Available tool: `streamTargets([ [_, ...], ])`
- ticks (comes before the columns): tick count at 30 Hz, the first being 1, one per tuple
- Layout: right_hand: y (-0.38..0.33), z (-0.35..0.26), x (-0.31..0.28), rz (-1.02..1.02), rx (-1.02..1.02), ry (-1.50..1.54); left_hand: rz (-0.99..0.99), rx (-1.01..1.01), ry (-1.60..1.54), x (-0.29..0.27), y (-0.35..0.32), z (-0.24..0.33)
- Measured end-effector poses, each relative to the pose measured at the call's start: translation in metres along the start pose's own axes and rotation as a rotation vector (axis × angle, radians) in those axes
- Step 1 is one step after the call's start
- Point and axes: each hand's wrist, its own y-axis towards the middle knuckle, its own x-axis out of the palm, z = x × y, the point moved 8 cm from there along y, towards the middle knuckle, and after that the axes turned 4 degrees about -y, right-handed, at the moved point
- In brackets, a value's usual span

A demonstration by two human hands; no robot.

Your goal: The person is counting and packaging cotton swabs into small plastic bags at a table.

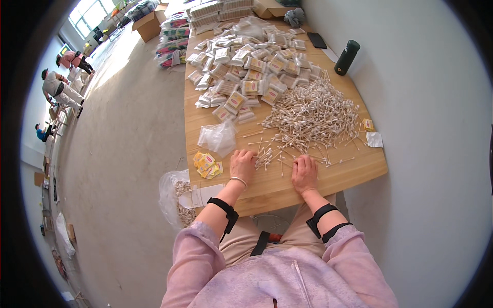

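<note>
A big loose heap of cotton swabs [313,115] spreads over the wooden table in front of me. My left hand [243,165] is closed at the edge of a small bunch of swabs [264,157], whose sticks show beside its fingertips. To the right, my right hand [305,173] rests palm down near the table's front edge, its fingers lying on the wood by a few stray swabs. Near my left hand are a stack of clear plastic bags [217,137] and a small pile of yellow and white printed cards [207,165].
Filled swab packets [241,72] are heaped at the back. A dark green bottle [347,57] and black phone [317,40] stand near the right wall. A plastic bag of swabs [177,197] hangs off the left edge. Several people [61,87] are far left.
</note>
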Motion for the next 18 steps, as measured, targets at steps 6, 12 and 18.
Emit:
streamTargets([
  [6, 0.0, 0.001, 0.0, 0.005, -0.006, -0.001, -0.053, -0.02, -0.042, 0.008, -0.002, 0.013],
  [12, -0.001, 0.004, 0.002, -0.014, 0.021, 0.007, 0.121, 0.146, 0.011, -0.012, 0.022, 0.038],
  [18, -0.001, 0.002, 0.003, -0.027, 0.016, 0.006, -0.112, -0.012, -0.018, 0.012, 0.025, 0.005],
])
